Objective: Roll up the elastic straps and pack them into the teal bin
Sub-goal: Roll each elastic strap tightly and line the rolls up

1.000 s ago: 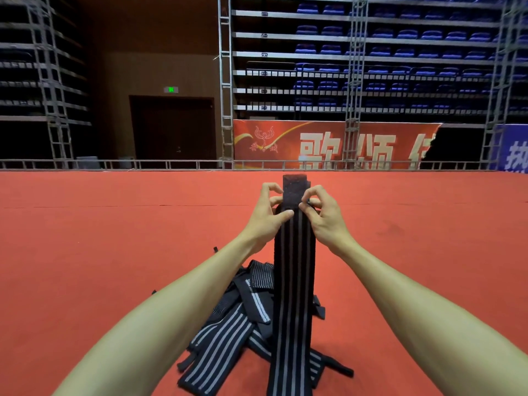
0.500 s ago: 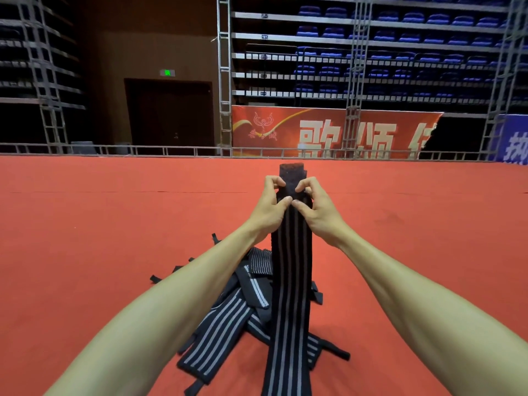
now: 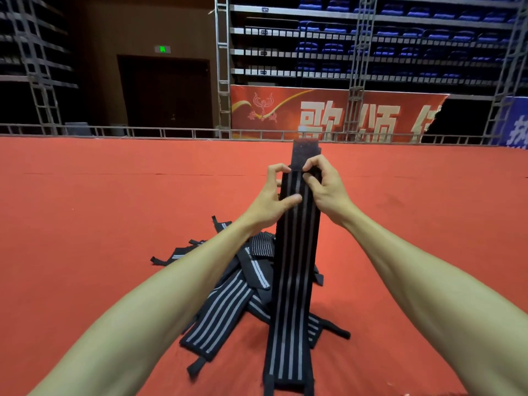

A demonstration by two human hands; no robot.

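Observation:
A long black elastic strap (image 3: 291, 281) with grey stripes hangs stretched in front of me, its plain black top end sticking up above my fingers. My left hand (image 3: 271, 195) pinches the strap's left edge near the top, thumb on its front. My right hand (image 3: 325, 187) pinches the right edge at the same height. Below lies a loose pile of striped straps (image 3: 225, 304) on the red floor. No teal bin is in view.
Red carpet floor (image 3: 85, 224) spreads all round the pile. A low metal rail (image 3: 143, 131) runs along its far edge, with scaffolding towers, a red banner (image 3: 328, 112) and blue seating rows behind.
Both hands keep their hold near the strap's top end and have shifted only slightly. The view has tilted down a little.

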